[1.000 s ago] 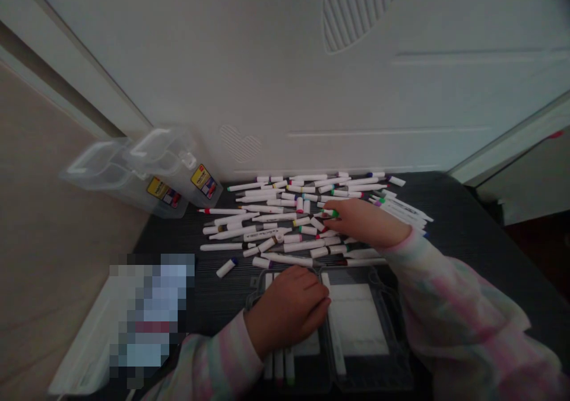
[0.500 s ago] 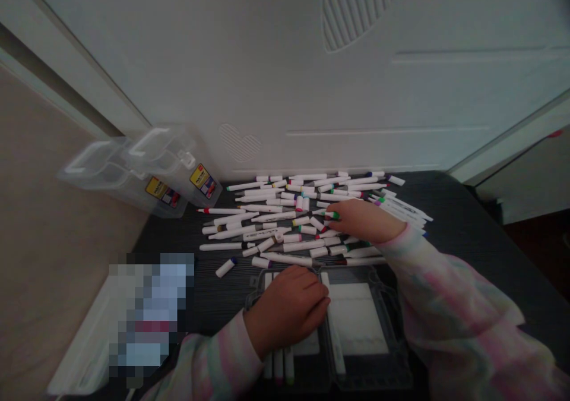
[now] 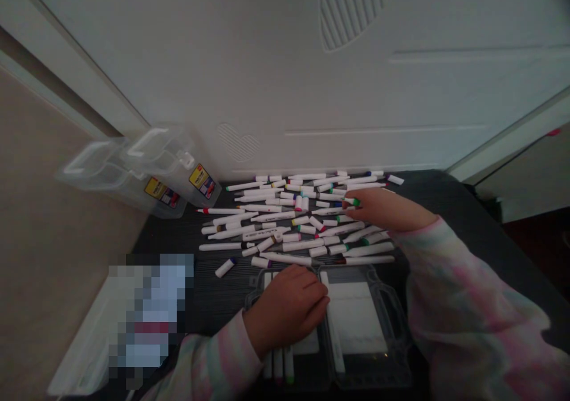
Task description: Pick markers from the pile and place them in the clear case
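Right hand (image 3: 387,208) pinches a green-ended piece (image 3: 353,201) over the markers (image 3: 303,245) strewn across the tabletop (image 3: 472,240); left hand (image 3: 289,306) curls, half closed, over the open case (image 3: 369,365); whether it's gripping anything, I can't tell.

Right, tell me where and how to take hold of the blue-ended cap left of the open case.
Pinch the blue-ended cap across its middle, probably best from above: it's short, lies on its side, slanted, and sits apart from the scattered markers, so both long sides look reachable.
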The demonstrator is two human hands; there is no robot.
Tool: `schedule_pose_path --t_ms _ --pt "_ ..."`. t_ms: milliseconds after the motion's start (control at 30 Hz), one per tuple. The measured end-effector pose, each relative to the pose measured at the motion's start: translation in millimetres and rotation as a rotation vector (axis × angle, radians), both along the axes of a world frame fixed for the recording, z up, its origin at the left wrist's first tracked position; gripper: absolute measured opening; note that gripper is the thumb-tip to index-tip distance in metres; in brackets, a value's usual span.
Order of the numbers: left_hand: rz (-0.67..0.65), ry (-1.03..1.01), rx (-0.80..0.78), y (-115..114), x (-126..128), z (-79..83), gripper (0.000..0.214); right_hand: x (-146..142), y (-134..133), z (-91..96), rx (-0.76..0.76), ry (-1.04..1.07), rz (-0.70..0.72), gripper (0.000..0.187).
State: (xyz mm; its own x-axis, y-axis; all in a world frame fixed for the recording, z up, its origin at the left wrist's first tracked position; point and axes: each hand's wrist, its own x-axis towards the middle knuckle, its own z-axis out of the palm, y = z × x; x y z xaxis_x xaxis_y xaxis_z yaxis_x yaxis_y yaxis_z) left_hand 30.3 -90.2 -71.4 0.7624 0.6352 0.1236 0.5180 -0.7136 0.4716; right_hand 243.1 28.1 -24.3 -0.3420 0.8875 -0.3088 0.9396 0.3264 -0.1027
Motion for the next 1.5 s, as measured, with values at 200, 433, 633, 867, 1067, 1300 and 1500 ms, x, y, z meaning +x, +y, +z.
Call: schedule_pose_path --t_ms 200,433,633,867,1067,1300,1500 --pt "0.0 0.004 0.0 0 0 0.7 0.02 -5 -4 -11.7 -0.032 -0.054 0.016 0.022" --pt "0.009 -0.004 -0.001 0 0 1.7 0.02 -8 -3 -12.4 -0.003 -0.039 -0.009 0.026" --pt "0.001 0.008 -0.014 0 0 0.4 0.019 6 2 -1.8 0.087 -0.007 -0.076 0.027" --pt "0.001 -0.001 -0.008 0 0 0.7 0.019 11 1 -1.2 0.166 0.0 -0.088 0.03" --pt "-0.001 0.014 -0.006 0 0 1.2 0.019 5 0 -4.2 0.101 0.021 -0.071 0.025" --pt "0.001 0.012 -0.023 0 0 1.4 0.021 6 3 -4.2 0.07 0.015 -0.047 0.024" --pt "-0.001 0.01 -0.025 0 0 1.6 0.021 5 1 -3.0 0.076 0.021 -0.059 0.024"
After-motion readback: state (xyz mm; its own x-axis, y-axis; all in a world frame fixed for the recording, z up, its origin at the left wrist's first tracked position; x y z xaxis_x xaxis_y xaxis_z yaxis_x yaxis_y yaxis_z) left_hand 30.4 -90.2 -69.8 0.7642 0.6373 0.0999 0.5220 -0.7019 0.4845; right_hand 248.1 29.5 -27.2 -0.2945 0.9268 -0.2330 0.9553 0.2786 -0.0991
